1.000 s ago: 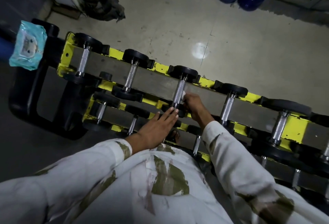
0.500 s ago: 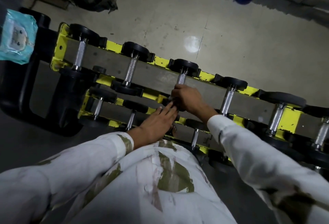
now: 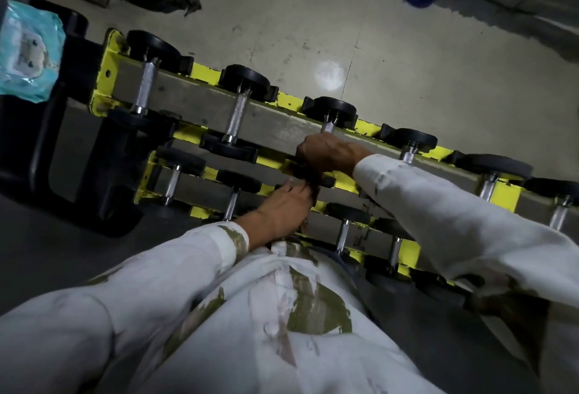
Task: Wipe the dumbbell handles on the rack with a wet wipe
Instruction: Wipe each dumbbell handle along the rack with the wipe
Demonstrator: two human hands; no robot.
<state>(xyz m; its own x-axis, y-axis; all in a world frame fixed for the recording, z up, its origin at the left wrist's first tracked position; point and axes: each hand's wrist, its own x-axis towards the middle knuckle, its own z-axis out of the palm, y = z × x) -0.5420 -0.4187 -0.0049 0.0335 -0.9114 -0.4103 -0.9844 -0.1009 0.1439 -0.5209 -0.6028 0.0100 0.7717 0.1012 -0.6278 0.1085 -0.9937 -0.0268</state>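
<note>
Slid farther up, the right hand [image 3: 326, 157] has its fingers clamped round the knurled steel dumbbell handle [image 3: 327, 127] on the yellow metal rack [image 3: 205, 72]; just nearer, the left hand [image 3: 282, 209] lays straight fingers against its black round head [image 3: 327, 181].

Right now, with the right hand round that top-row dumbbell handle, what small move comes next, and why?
Probably slide the right hand up the handle toward the far weight: it grips the near end, a short bare stretch shows above it, and the left hand rests at the near weight. The wipe is not visible.
</note>
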